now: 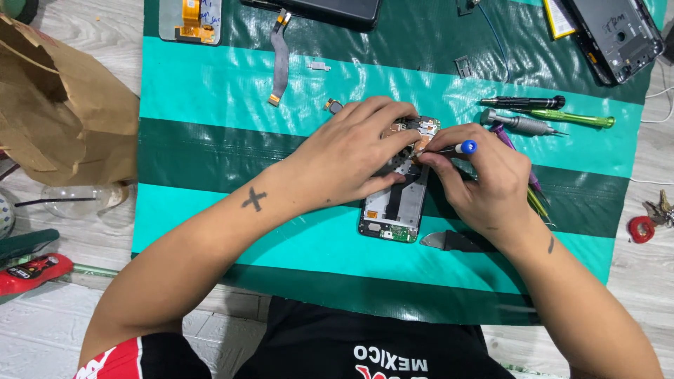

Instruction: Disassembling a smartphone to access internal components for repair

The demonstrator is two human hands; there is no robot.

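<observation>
the opened black smartphone with its back cover off and circuit board bare lies at the centre of the frame on the green and teal striped mat that covers the surface. the left hand lies palm down over its upper half, fingers curled and pressing it flat, forearm running in from the lower left. the right hand is closed in a pinch around a slim screwdriver with a blue cap, tip angled left into the phone's upper end, wrist bent and raised, forearm coming in from the lower right.

the risk, as i judge it, is a slip: the tip sits among small exposed parts, and too much push or a skewed angle could jump it off and scratch the board or tear a ribbon. the left fingers lie close to the tip and could be jabbed. any loosened screw could roll off and hide on the mat. the grey and green screwdrivers in the upper right lie near the right hand and could be nudged.
</observation>
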